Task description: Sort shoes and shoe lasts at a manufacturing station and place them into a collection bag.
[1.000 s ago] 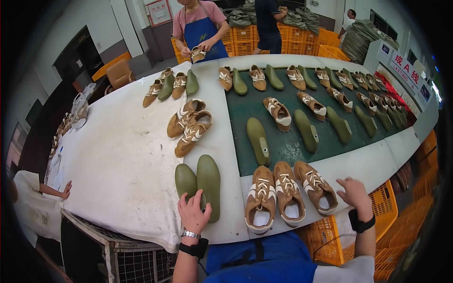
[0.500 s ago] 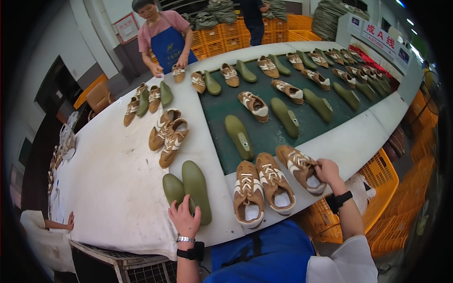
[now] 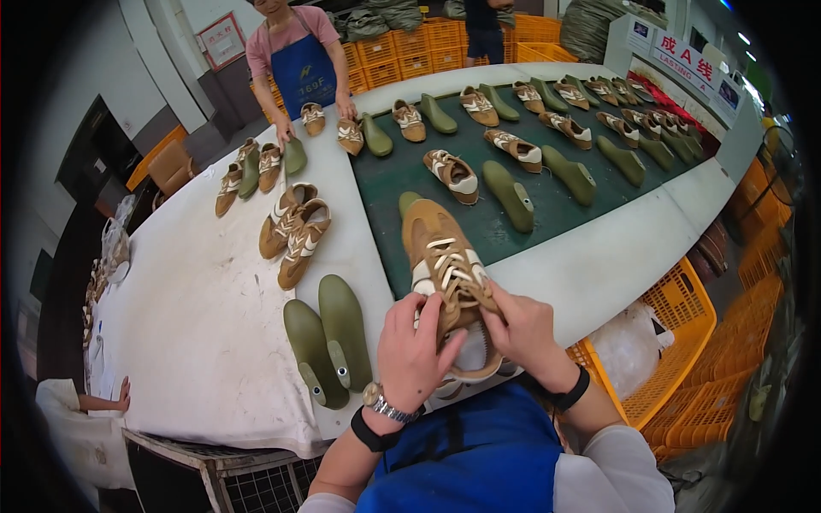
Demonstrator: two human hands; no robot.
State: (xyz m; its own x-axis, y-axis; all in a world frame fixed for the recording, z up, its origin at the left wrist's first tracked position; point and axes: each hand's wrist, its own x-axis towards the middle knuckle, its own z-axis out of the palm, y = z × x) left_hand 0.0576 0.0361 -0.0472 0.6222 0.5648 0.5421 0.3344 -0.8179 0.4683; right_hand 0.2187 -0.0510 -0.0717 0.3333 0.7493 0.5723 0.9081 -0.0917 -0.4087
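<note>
We note a long white worktable [image 3: 197,325] with a dark green belt [image 3: 547,201] set along its far half. Beyond the table stand stacked orange crates [image 3: 428,43] against a pale wall [image 3: 184,26]. More orange crates [image 3: 684,342] sit on the floor right of it. Overhead lights [image 3: 742,38] glow at the far right.

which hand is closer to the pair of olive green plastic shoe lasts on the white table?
Left. The left hand grips the tan laced sneaker just right of the pair of olive green plastic shoe lasts; the right hand holds the sneaker's far side.
</note>
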